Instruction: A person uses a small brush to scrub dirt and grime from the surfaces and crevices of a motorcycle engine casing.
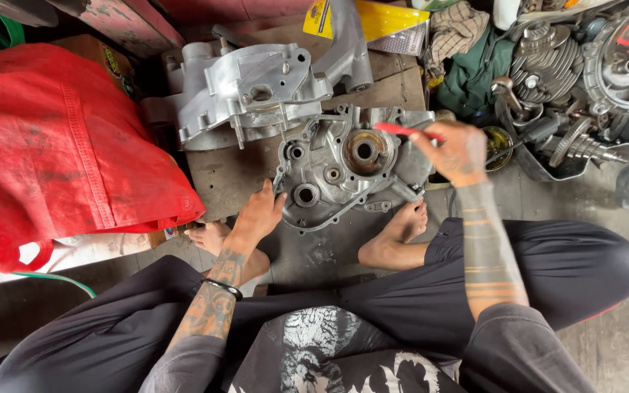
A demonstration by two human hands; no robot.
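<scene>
Down on the workshop floor, the biggest thing in view is a red cloth (60, 145), bunched up well to the left of the open engine case half (343, 164) that the person works on. That engine case half lies flat on a dark, stained board (220, 175), its inside facing up, with round bearing seats showing, the largest of them rusty brown. Just behind it, touching its upper left edge, sits a second silver case half (245, 91), brighter and cleaner. To the right of the engine case half, well apart, a heap of parts fills the corner: a finned cylinder (544, 62), a round engine cover (627, 58) and a gear shaft (584, 145). A green rag (475, 80) lies between that heap and the case. The person sits cross-legged in dark trousers (547, 269), with two bare feet near the front edge of the case.

The left hand (260, 212) rests at the lower left rim of the engine case half, fingers curled together and pressed against the metal edge, steadying it. The right hand (456, 151) hovers over the right side of the case, its thumb and fingers pinching a thin red-handled tool (402, 131), which points left toward the big rusty bearing seat. A small round tin (498, 142) stands just right of that hand.
</scene>
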